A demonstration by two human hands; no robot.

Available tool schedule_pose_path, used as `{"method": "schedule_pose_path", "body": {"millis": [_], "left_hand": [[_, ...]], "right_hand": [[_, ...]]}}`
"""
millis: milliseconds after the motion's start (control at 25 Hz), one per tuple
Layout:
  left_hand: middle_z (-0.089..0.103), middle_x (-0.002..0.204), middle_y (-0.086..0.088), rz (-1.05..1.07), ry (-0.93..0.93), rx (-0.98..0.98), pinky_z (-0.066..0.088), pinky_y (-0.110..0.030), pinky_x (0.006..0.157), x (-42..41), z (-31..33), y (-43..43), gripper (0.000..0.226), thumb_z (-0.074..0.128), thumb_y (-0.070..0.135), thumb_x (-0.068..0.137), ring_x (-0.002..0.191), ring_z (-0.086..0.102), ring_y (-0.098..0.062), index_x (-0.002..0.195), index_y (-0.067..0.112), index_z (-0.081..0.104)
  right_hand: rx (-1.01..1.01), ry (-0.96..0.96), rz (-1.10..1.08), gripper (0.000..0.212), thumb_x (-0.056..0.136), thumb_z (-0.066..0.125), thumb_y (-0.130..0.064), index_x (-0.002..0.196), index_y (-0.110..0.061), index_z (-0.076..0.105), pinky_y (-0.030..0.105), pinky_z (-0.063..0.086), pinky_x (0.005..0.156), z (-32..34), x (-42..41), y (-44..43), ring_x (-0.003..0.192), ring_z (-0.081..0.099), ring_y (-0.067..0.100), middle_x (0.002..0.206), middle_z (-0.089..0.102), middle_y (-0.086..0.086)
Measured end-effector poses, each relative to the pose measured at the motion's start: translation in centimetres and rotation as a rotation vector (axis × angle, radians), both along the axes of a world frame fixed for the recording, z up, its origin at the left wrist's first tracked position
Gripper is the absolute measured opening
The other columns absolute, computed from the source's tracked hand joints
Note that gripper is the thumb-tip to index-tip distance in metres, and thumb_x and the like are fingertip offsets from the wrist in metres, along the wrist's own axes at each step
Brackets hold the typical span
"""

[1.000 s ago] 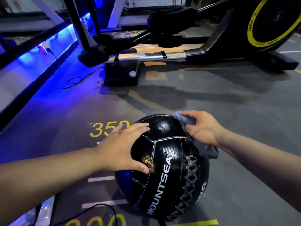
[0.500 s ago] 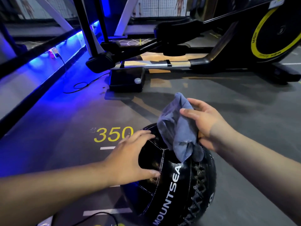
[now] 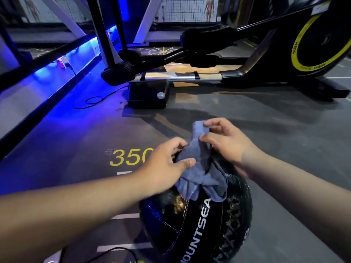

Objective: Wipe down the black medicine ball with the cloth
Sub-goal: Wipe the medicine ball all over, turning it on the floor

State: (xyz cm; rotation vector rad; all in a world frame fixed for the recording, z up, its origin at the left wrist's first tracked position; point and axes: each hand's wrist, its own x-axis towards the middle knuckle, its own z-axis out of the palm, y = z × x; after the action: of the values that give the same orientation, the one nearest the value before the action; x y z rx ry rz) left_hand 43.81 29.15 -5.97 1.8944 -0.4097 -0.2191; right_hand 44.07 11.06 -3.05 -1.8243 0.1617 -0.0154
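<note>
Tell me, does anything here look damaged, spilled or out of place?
Nothing stands out. Both hands, left hand and right hand, hold the grey cloth bunched above the black medicine ball, whose lacing looks intact.

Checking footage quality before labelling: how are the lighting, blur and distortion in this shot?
Head view: dim, with strong blue light along the left; wide-angle bending toward the edges; the left hand is slightly motion-blurred; the cloth and medicine ball are fairly sharp, with glare spots on the ball.

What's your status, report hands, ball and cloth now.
Left hand and right hand: both grip the cloth, bunched above the ball. Medicine ball on floor, neither hand on it. Nothing in the way.
</note>
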Motion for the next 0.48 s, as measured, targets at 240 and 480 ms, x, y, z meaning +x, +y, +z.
{"method": "schedule_pose_path", "body": {"millis": [240,480], "left_hand": [[0.074,0.09,0.0,-0.19,0.143,-0.113,0.052,-0.016,0.071,1.0,5.1,2.5,0.021,0.056,-0.005,0.092,0.081,0.067,-0.005,0.102,0.008,0.069],[0.075,0.098,-0.005,0.101,-0.033,-0.089,0.055,-0.033,0.087,2.9,5.8,3.0,0.016,0.072,0.003,0.085,0.086,0.067,-0.01,0.098,0.01,0.073]], "right_hand": [[-0.154,-0.091,0.406,0.036,0.072,0.076,-0.042,0.096,-0.016,0.071,0.029,0.051,0.073,3.0,-0.8,-3.3,0.082,0.065,0.009,0.092,0.072,0.0],[0.092,0.034,0.215,0.017,0.08,0.073,-0.023,0.085,-0.009,0.066,0.023,0.048,0.054,2.5,-0.8,-1.9,0.065,0.061,0.014,0.073,0.068,0.004]]}}
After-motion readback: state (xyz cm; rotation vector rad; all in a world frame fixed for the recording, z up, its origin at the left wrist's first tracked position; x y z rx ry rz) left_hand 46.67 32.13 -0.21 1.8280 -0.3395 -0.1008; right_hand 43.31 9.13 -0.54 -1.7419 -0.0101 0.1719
